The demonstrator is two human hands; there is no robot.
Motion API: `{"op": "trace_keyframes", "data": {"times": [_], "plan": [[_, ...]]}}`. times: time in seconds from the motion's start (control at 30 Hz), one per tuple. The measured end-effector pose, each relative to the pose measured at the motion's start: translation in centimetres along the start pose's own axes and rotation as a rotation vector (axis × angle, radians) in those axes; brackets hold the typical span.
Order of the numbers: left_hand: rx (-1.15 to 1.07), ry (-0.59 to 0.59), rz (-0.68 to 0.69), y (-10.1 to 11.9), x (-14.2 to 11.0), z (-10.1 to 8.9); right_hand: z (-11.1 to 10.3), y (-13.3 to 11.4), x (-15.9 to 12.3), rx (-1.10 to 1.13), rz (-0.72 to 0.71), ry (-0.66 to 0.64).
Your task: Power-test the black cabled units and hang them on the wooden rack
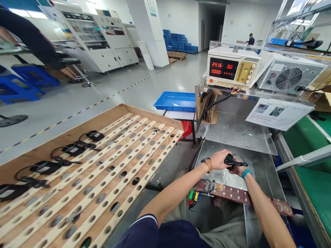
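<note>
Right now, in hand: a black cord bundle point(234, 160), right of centre in the lower half of the frame, with the left hand point(221, 159) and right hand point(237, 168) both closed on it.
Fingers: close together around the cord, though finger overlap makes it hard to tell which ones press it.
Wrists: a brown-strapped watch point(208, 164) on the left, a teal band point(246, 173) on the right.
Under the hands: a grey metal bench point(261, 168), with a reddish-brown strip point(232, 193) crossing its near side (studded with round metal fasteners).
Coloured clips: green, yellow, blue and red clips point(194, 196) at the strip's left end.
Above the bench: a power supply point(230, 70) with lit red digits, upper right of the frame, beside a grey fan unit point(288, 77).
Beyond, mid-frame: a blue tray point(176, 100) on a small table.
Left side: a slatted wooden rack point(103, 172) bearing four black adapters point(45, 167) with bundled cords, lined up near its far-left edge.
Upper left: a person in dark clothes point(31, 29) by blue stools point(36, 75).
</note>
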State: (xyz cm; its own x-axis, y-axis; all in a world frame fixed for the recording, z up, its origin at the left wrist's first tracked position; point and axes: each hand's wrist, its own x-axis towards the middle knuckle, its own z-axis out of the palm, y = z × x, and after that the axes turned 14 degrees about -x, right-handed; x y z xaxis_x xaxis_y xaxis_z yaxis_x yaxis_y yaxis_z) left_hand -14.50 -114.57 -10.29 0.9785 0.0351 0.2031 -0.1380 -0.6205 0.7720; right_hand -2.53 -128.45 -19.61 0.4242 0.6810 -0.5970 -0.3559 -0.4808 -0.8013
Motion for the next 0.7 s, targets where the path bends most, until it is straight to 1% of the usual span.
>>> {"op": "trace_keyframes", "data": {"times": [0.07,0.13,0.2,0.27,0.37,0.43,0.5,0.57,0.63,0.7], "plan": [[-0.038,0.088,-0.005,1.0,0.6,-1.1,-0.3,0.0,0.3,0.026,0.045,0.013],[-0.063,0.183,-0.061,2.1,1.2,-2.4,-0.6,-0.1,0.7,0.031,0.035,0.075],[-0.100,0.273,-0.182,3.0,1.5,-3.6,-0.7,-0.1,1.0,-0.035,-0.030,0.184],[-0.156,0.342,-0.320,3.8,1.6,-4.4,-0.9,-0.1,1.1,-0.147,-0.097,0.289],[-0.234,0.411,-0.460,4.3,1.2,-4.8,-1.2,0.3,1.0,-0.258,-0.167,0.364],[-0.272,0.431,-0.518,4.3,0.7,-4.7,-1.6,0.8,1.0,-0.281,-0.207,0.388],[-0.308,0.415,-0.565,4.0,0.3,-4.4,-2.1,1.5,1.5,-0.298,-0.244,0.414],[-0.333,0.392,-0.606,3.3,0.0,-4.0,-2.8,2.3,2.4,-0.303,-0.282,0.413],[-0.359,0.388,-0.641,2.4,-0.2,-3.7,-3.4,2.9,3.3,-0.295,-0.288,0.415],[-0.392,0.386,-0.666,1.4,-0.5,-3.3,-3.7,3.2,3.6,-0.346,-0.292,0.435]]}}
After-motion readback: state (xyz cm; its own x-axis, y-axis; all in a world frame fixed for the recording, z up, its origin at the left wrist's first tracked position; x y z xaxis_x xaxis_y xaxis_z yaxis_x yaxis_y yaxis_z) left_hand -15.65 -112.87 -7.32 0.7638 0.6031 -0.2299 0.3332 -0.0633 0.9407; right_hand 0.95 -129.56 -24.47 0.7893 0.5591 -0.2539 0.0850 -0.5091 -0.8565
